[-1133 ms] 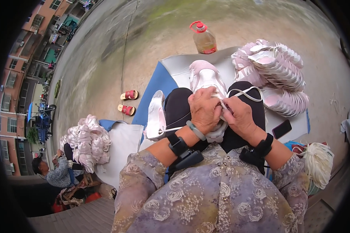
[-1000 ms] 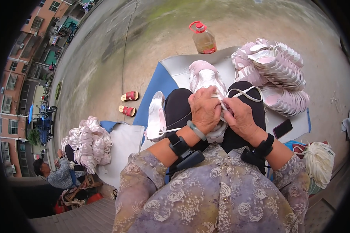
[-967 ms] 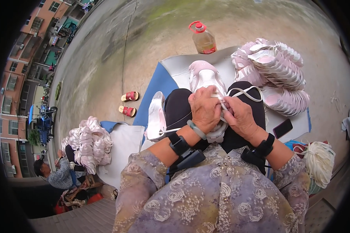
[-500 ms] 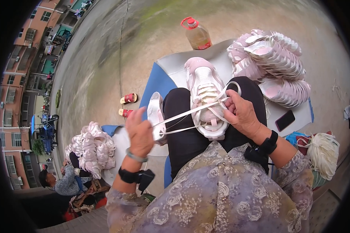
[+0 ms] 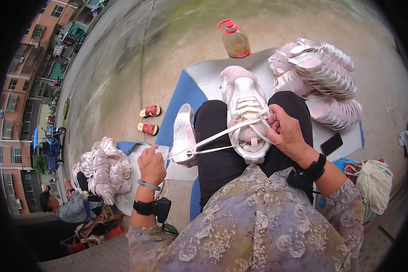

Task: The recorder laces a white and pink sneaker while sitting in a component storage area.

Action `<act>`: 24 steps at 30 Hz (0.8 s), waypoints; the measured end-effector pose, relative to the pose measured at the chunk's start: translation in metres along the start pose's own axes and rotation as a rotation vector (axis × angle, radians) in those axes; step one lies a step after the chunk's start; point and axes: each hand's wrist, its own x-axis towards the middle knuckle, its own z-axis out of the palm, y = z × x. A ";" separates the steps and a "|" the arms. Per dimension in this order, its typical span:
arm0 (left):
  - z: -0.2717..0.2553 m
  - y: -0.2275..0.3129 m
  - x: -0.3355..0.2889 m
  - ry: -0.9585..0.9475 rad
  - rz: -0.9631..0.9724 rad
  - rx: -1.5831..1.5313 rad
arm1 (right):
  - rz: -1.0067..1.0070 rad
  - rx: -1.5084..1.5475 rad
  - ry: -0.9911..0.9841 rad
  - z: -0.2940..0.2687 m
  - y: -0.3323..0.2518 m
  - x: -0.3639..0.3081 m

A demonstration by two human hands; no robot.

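Note:
A pink and white sneaker [image 5: 234,99] is wedged between my knees, toe pointing away, with white lace crossed through its upper eyelets. My left hand [image 5: 152,168] is closed on the white shoelace [image 5: 211,137], pulled out in two taut strands to the left of the shoe. At the shoe's right eyelet row, my right hand [image 5: 286,131] pinches the lace between thumb and fingers; the fingertips partly hide it. Another white and pink shoe [image 5: 182,131] lies beside my left knee, under the stretched strands.
Nested pink and white shoe uppers [image 5: 322,68] are heaped at the far right, with more uppers [image 5: 106,170] at left near a seated person [image 5: 70,206]. Around me are a phone [image 5: 332,144], a bundle of white laces [image 5: 375,183], an oil bottle [image 5: 236,41] and red slippers [image 5: 149,111].
My left hand has moved down and slightly left, drawing the lace further out. A loop of lace by my right hand has vanished as the strands tightened.

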 end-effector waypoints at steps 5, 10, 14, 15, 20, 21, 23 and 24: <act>0.001 -0.004 -0.009 -0.003 -0.038 -0.013 | -0.044 -0.014 0.011 0.002 -0.001 -0.001; -0.012 -0.013 -0.012 -0.057 -0.188 0.088 | -0.005 -0.035 0.005 0.001 0.000 0.000; 0.001 -0.015 -0.012 0.032 -0.099 -0.129 | 0.022 -0.045 -0.010 0.002 -0.005 -0.005; 0.000 -0.002 -0.005 0.132 -0.019 -0.115 | -0.001 -0.082 0.021 0.003 -0.006 -0.010; -0.004 0.048 0.030 0.447 0.221 -0.278 | 0.027 -0.178 -0.174 -0.011 -0.020 -0.033; -0.004 0.059 0.037 0.447 0.222 -0.282 | 0.020 -0.177 -0.214 -0.014 -0.019 -0.035; -0.007 0.082 0.048 0.356 0.313 -0.526 | 0.029 -0.241 -0.290 -0.023 -0.022 -0.033; -0.007 0.093 0.053 0.357 0.312 -0.528 | 0.037 -0.300 -0.367 -0.027 -0.023 -0.031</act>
